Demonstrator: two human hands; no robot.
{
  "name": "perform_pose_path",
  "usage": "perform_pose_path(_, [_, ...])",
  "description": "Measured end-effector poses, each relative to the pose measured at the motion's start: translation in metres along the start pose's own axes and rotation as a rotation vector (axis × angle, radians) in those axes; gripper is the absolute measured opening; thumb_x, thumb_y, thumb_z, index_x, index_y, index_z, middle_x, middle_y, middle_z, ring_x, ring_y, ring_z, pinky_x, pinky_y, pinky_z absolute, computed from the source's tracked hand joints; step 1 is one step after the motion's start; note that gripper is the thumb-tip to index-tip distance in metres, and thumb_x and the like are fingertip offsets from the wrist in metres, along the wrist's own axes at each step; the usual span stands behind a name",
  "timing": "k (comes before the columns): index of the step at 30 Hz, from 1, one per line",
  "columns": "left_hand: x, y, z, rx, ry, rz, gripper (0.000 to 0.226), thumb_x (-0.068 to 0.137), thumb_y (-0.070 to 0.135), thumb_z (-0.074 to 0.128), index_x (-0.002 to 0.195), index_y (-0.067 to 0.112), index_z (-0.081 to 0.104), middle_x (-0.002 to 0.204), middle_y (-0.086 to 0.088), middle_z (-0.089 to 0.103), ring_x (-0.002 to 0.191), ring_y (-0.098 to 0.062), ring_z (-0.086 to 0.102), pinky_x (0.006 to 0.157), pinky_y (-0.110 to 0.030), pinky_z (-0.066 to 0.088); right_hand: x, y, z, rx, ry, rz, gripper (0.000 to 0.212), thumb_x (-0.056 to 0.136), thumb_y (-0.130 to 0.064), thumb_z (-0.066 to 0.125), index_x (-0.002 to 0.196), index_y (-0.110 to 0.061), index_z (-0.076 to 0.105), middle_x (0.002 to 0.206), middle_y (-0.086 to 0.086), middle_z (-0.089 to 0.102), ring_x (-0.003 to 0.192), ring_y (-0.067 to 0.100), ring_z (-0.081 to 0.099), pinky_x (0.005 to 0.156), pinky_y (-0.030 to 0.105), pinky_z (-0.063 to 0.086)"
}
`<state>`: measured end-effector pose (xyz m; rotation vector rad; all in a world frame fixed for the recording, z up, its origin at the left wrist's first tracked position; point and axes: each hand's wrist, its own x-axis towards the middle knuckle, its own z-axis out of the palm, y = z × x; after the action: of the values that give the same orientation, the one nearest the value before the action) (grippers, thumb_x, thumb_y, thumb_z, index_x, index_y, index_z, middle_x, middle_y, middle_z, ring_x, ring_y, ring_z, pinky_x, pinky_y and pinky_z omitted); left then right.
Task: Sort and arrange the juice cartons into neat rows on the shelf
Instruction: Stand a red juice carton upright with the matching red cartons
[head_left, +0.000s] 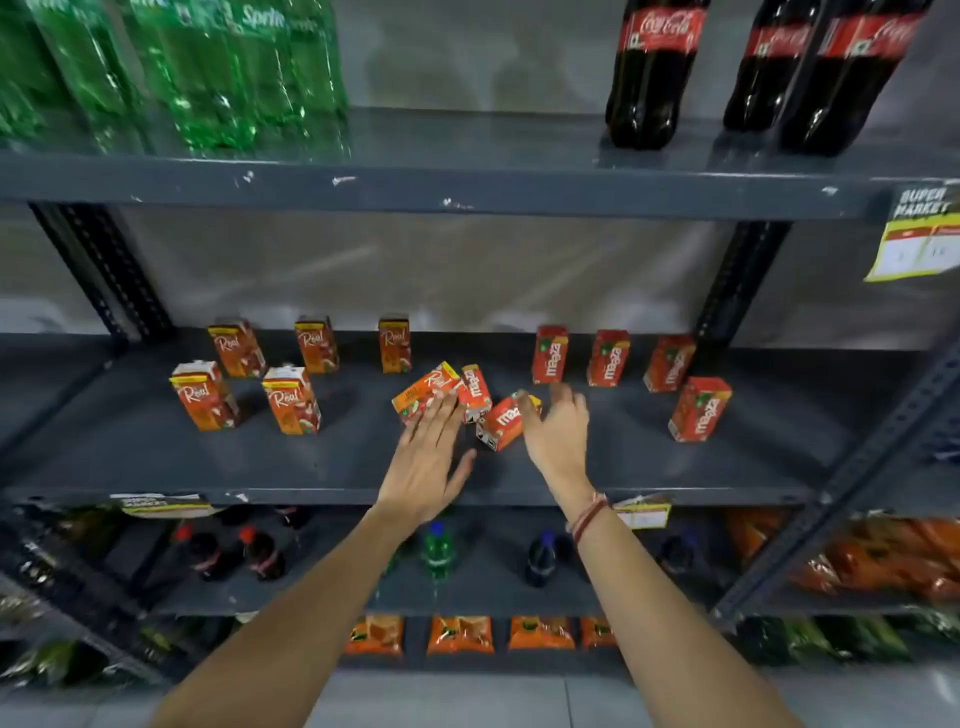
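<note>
Three toppled cartons (470, 402) amid bare shelf (322, 462).

"Real" cartons (291, 400), "Maaza" cartons (549, 356), "Sprite" bottles (260, 73), "Coca-Cola" bottles (657, 67), "Super Market" tag (917, 234)

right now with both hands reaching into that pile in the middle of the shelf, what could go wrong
1. The left hand lies flat on the tipped Real carton, which touches a leaning Maaza carton; pushing could topple it.
2. The right hand is open beside the fallen Maaza carton, and a sweep might hit the upright Maaza row behind.
3. Real and Maaza are mixed in the pile, so one could land in the wrong row.
</note>
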<state>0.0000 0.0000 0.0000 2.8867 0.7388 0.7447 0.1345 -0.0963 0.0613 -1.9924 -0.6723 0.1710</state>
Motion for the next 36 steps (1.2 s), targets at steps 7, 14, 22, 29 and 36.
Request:
perform_pose_path(7, [-0.001, -0.01, 0.047, -0.017, -0.276, -0.21, 0.069, 0.095, 0.05, 0.029, 0.146, 0.006, 0.014, 0.157, -0.011, 0.015, 0.144, -0.022, 0.008, 0.116, -0.04, 0.01, 0.028, 0.01, 0.049, 0.098, -0.268, 0.507, 0.07, 0.074, -0.045, 0.072, 0.126, -0.001, 0.053, 0.131, 0.019, 0.054, 0.116, 0.034, 0.056, 0.098, 0.044, 0.049])
perform_pose_path(14, [0.001, -0.018, 0.065, -0.015, -0.279, -0.218, 0.071, 0.093, 0.055, 0.026, 0.145, 0.007, 0.02, 0.155, -0.01, 0.021, 0.144, -0.021, 0.013, 0.117, -0.039, 0.008, 0.044, 0.022, 0.075, -0.014, -0.215, 0.606, 0.086, 0.066, -0.045, 0.08, 0.133, -0.005, 0.043, 0.138, 0.017, 0.047, 0.127, 0.035, 0.046, 0.109, 0.045, 0.039])
perform_pose_path(22, [-0.001, -0.017, 0.066, 0.03, -0.229, -0.202, 0.067, 0.094, 0.051, 0.03, 0.143, 0.005, 0.026, 0.153, -0.012, 0.028, 0.142, -0.022, 0.019, 0.117, -0.039, 0.012, 0.066, 0.021, 0.079, 0.086, -0.326, 0.698, 0.086, 0.063, -0.03, 0.086, 0.132, -0.001, 0.043, 0.138, 0.016, 0.05, 0.126, 0.032, 0.048, 0.105, 0.041, 0.043])
perform_pose_path(29, [-0.002, -0.017, 0.065, 0.047, -0.236, -0.187, 0.067, 0.094, 0.05, 0.028, 0.143, 0.004, 0.026, 0.152, -0.013, 0.028, 0.142, -0.023, 0.021, 0.117, -0.04, 0.014, 0.05, 0.039, 0.079, 0.205, -0.292, 0.517, 0.077, 0.057, -0.019, 0.09, 0.121, -0.003, 0.05, 0.123, 0.01, 0.063, 0.112, 0.024, 0.06, 0.092, 0.031, 0.046])
perform_pose_path(36, [-0.001, -0.017, 0.065, 0.059, -0.228, -0.18, 0.071, 0.091, 0.053, 0.021, 0.142, 0.004, 0.029, 0.15, -0.014, 0.032, 0.14, -0.024, 0.025, 0.116, -0.04, 0.016, 0.012, 0.064, 0.053, 0.419, -0.425, 0.285, 0.068, 0.057, -0.011, 0.088, 0.113, -0.014, 0.049, 0.099, 0.001, 0.068, 0.099, 0.017, 0.066, 0.083, 0.023, 0.05])
